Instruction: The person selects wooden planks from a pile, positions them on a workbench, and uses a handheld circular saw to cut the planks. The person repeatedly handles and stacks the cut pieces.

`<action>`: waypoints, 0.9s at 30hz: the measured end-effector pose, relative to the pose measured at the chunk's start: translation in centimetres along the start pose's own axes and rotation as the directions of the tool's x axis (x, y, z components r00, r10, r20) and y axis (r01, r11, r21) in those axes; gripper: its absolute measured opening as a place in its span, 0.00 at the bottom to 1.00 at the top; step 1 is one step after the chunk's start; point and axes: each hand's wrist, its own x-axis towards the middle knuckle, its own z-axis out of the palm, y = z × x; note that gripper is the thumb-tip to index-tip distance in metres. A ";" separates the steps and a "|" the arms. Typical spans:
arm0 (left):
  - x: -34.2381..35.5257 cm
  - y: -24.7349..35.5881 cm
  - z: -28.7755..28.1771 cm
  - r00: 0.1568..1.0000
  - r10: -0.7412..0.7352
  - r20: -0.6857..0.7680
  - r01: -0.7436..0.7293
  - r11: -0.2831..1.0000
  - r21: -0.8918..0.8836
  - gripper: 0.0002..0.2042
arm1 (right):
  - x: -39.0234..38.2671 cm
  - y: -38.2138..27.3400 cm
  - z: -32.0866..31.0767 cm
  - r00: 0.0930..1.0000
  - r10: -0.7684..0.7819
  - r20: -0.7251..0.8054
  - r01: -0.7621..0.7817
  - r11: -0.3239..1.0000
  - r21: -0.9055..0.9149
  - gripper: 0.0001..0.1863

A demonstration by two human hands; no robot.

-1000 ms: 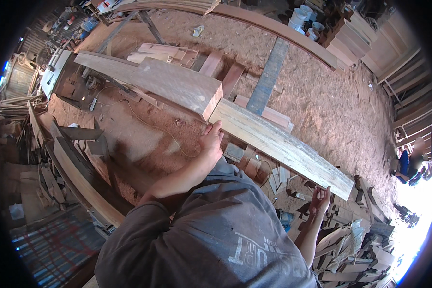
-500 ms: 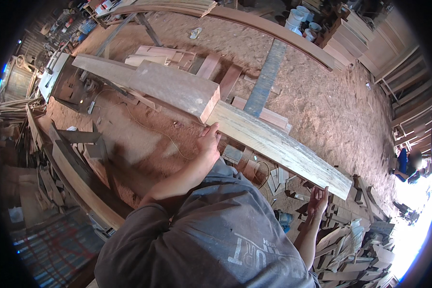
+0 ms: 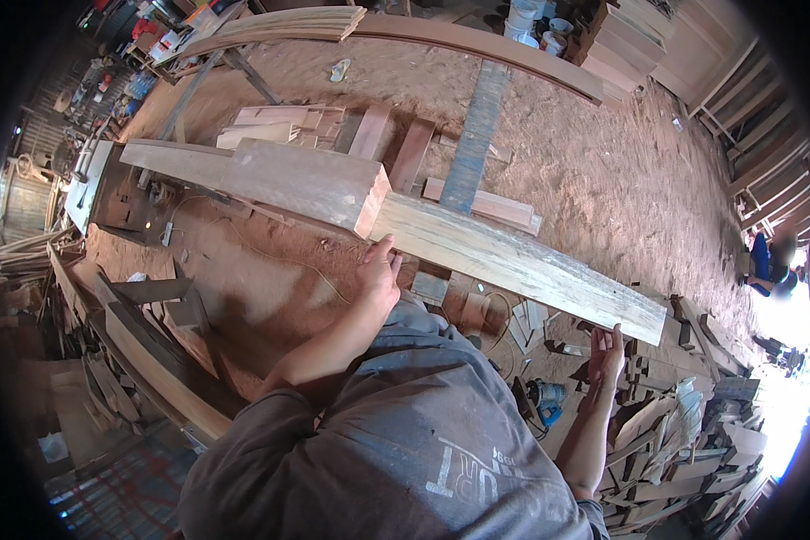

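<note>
"Where does the pale board [image 3: 513,261] sit?"

"Out to the right of the thick wooden block [image 3: 306,183], its left end up at the block's end face. Whether it butts there or runs underneath, I can't tell from here."

"And the hands?"

"The left hand [image 3: 381,277] seems to grip the board's near edge, just beside the block's bottom corner, though most of its fingers are hidden. The right hand [image 3: 607,358] pinches that same edge close to the right end, thumb on top, fingers going under."

"How would you hold it well?"

"I'd keep both grips level so the free end doesn't dip or twist, and sight along the near edge. I'd also give that left thumb more room, since the block's corner could nip it."
</note>
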 end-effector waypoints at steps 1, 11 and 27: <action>-0.1 0.1 0.0 1.000 -0.008 -0.002 0.008 1.000 0.002 0.20 | -0.2 0.1 0.3 0.999 0.008 -0.032 -0.007 1.000 0.021 0.27; 0.2 0.2 -0.4 1.000 -0.011 -0.007 0.011 1.000 -0.001 0.22 | -0.3 -0.3 0.3 0.998 0.000 0.065 0.003 0.999 -0.043 0.50; 8.3 5.3 -4.7 0.986 0.164 -0.009 -0.163 0.974 -0.158 0.16 | -0.6 0.6 1.1 0.999 -0.037 -0.001 0.037 0.999 -0.028 0.46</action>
